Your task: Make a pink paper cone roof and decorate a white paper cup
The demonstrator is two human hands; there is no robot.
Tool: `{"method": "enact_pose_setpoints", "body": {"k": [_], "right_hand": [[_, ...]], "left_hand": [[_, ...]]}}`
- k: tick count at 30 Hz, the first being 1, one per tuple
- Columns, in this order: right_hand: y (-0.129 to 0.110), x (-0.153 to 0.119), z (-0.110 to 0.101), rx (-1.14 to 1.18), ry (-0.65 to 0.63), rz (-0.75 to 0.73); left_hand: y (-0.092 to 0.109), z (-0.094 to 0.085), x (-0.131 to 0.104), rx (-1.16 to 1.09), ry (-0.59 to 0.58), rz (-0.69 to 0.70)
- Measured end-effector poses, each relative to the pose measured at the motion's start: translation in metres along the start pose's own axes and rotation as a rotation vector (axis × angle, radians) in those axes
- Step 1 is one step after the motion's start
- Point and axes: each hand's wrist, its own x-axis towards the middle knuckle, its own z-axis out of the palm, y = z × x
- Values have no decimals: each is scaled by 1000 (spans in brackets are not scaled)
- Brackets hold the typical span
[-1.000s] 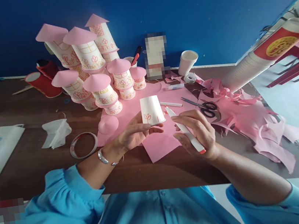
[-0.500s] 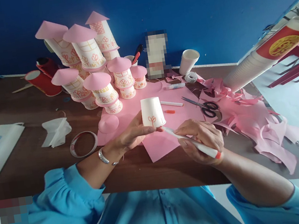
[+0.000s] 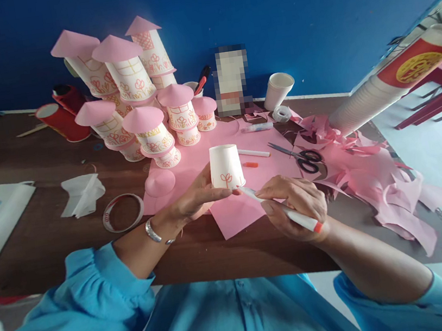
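A white paper cup (image 3: 224, 164) is held upside down in my left hand (image 3: 196, 197), the thumb along its rim and the other fingers hidden behind. Near the rim, the cup's side carries a small red-orange flower drawing. My right hand (image 3: 295, 204) grips a white marker (image 3: 300, 220) with a red-orange end, its tip touching or very close to the cup's rim. Below them lies a pink paper sheet (image 3: 238, 215). On it rest an orange marker cap (image 3: 250, 165), another white marker (image 3: 255, 153) and a pink paper cone (image 3: 160, 184).
Several decorated cup towers (image 3: 140, 89) with pink cone roofs stand at the back left. Black-handled scissors (image 3: 306, 161) lie right of the cup, beside pink paper scraps (image 3: 389, 191). A tape roll (image 3: 123, 212) sits left. A tall cup stack (image 3: 375, 89) leans at right.
My right hand and the marker have shifted slightly left. The drawing on the cup has gained short strokes near the rim; the left hand has barely moved.
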Motion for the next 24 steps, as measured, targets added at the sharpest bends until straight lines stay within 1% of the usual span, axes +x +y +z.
{"method": "enact_pose_setpoints", "body": {"k": [9,14,19,24], "right_hand": [[-2,1,-1,-10,-33,-17],[-2,1,-2,-3,-50,-28],[-2,2,-2,5,-63,-33],[-2,3,-2,24,-56,-34]], "left_hand": [[-5,-3,1,72,-32,-17],[-2,-1,1,70,-24,-19],[1,2,1,76,-52,-6],[2,3,1,95,-50,-3]]}}
